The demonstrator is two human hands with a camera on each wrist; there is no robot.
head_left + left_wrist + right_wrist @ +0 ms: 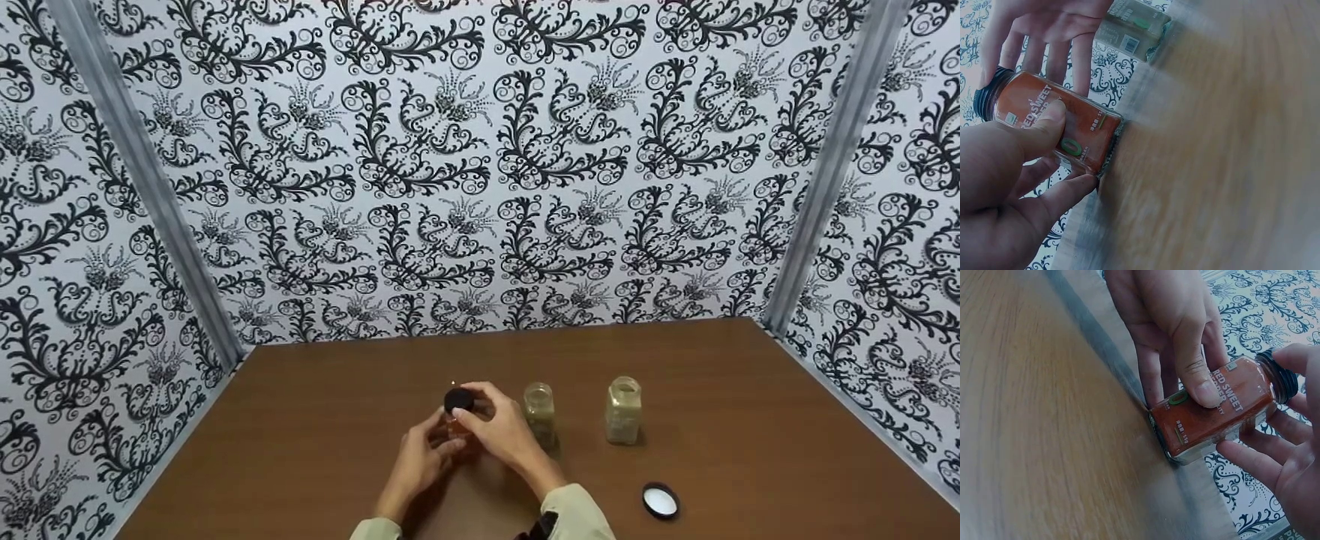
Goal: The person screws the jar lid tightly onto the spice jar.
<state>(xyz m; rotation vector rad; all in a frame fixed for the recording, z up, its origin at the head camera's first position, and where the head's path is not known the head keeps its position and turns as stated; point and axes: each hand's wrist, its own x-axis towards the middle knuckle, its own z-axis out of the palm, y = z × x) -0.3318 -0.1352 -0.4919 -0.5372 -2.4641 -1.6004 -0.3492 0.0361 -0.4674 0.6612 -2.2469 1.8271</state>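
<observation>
Both hands are on a glass spice jar (1081, 121) of red powder, its label reading "RED SWEET" and its black lid (459, 400) on top. My left hand (420, 457) grips the jar's body, thumb across the label. At the lid, my right hand (499, 424) pinches the rim between thumb and fingers, other fingers along the glass, as the right wrist view shows. The jar's base is right at the table surface. Just right of that hand stands a lidless jar (540, 412) of greenish powder.
Farther right is a second lidless jar (624, 411) with pale greenish contents. A black lid (661, 500) with a white inside lies upturned near the front right of the brown table (322, 405). Patterned walls (480, 187) enclose the table's back and sides.
</observation>
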